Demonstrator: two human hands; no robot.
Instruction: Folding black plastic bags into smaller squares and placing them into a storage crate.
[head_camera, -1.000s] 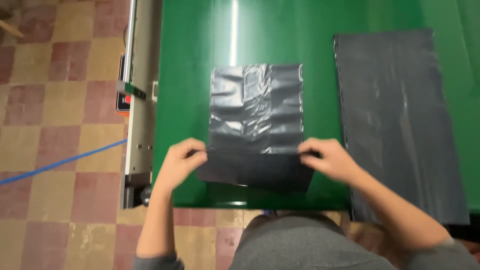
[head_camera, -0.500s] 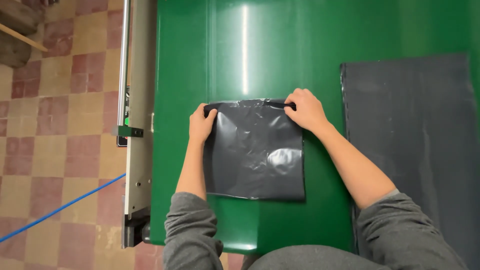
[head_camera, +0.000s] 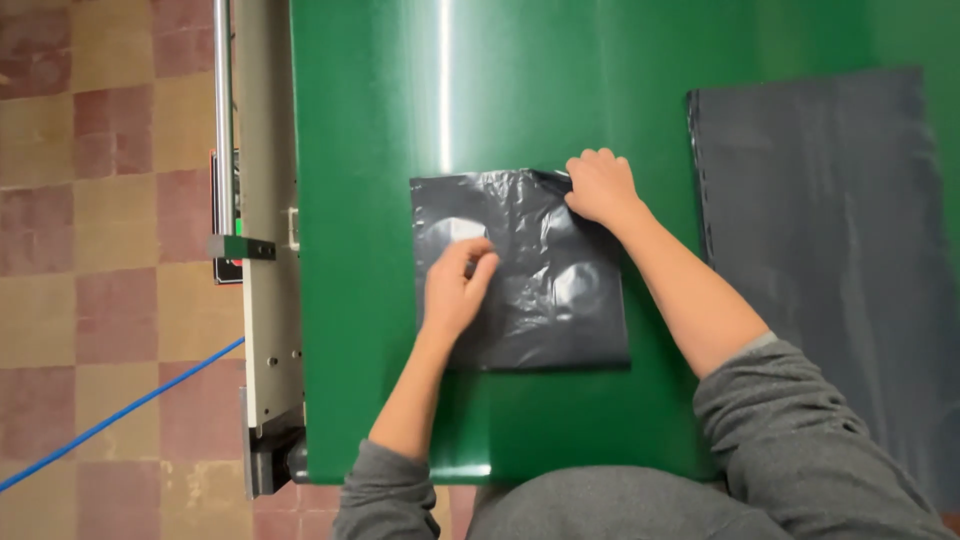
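Folded in half since a moment ago, so now a squarish dark bag (head_camera: 520, 270) mid green tabletop (head_camera: 370, 120). Left hand (head_camera: 455, 285) off the top edge, resting on the plastic with thumb and fingers pinched together. Right hand (head_camera: 600, 187) curled shut on the top right corner. Crinkly, glossy (flat sheet (head_camera: 830, 260) lying off right).
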